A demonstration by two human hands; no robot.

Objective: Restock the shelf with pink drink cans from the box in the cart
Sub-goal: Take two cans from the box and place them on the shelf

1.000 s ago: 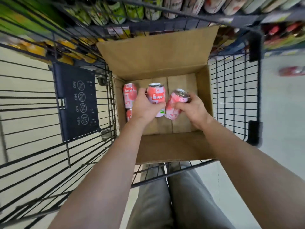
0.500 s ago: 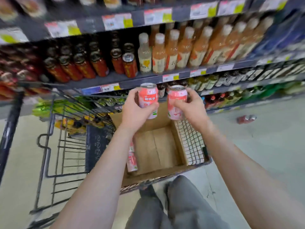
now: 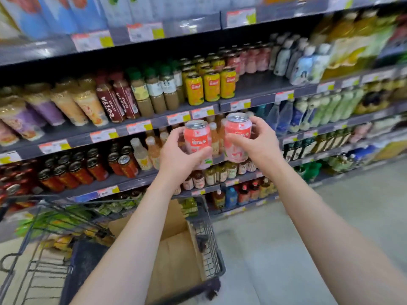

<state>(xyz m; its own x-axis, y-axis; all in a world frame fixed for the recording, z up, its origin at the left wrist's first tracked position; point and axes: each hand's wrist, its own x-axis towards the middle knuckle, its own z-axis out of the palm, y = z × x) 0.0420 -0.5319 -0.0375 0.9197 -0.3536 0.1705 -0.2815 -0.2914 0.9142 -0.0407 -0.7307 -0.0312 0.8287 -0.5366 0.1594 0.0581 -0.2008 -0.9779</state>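
Left hand (image 3: 178,155) grips one pink can (image 3: 197,142) mid-body; right hand (image 3: 257,142) grips another (image 3: 237,137). Rigid, probably smooth; mid-wall wrap suits.

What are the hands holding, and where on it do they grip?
The left hand grips one upright pink can round its lower side; the right hand grips a second pink can round its side, thumb across the label.

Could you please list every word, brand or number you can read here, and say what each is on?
"COSTA COFFEE": upward along the two dark red plastic bottles.
Pink metal can in the left hand: white characters on a red band, blurred.
Second pink metal can in the right hand: likewise blurred.
Yellow metal cans, white-and-yellow shelf price tags: unreadable.
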